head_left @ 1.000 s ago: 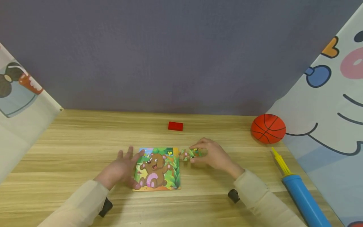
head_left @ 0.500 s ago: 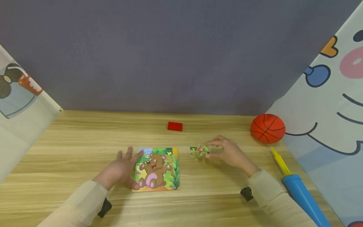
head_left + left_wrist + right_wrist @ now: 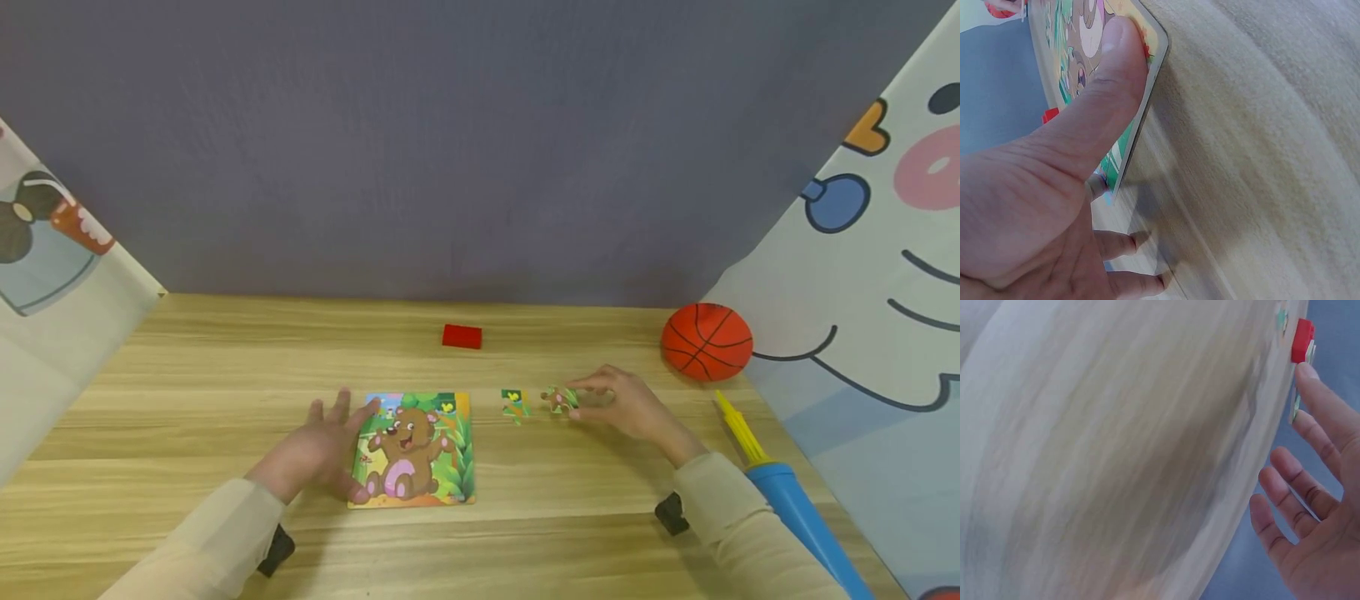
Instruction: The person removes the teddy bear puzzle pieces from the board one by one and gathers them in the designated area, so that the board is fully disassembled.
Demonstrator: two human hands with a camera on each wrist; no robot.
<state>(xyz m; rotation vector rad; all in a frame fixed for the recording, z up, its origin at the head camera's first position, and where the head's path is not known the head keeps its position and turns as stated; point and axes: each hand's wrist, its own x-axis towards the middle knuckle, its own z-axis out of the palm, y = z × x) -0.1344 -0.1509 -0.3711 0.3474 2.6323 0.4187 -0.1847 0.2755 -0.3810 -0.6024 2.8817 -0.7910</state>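
Note:
A square bear jigsaw puzzle (image 3: 415,458) lies on the wooden table. My left hand (image 3: 318,454) spreads over its left edge, the thumb (image 3: 1113,81) flat on the near corner and the index fingertip at the far corner. In the left wrist view the other fingers point down to the tabletop beside the puzzle. To the right, my right hand (image 3: 630,410) pinches a brown-and-green puzzle piece (image 3: 557,400) between thumb and index finger. Its other fingers are apart and hold nothing in the right wrist view. A second puzzle piece (image 3: 515,404) lies between the puzzle and the held piece.
Behind the puzzle sits a red block (image 3: 462,337). An orange basketball-patterned ball (image 3: 707,342) stands at the back right corner. A blue hand pump (image 3: 810,525) with a yellow nozzle lies along the right side. A grey panel (image 3: 450,167) closes off the table's back.
My right hand has moved right, away from the puzzle, with the pieces. One piece now lies on the table and the other stays pinched. My left hand has kept its place.

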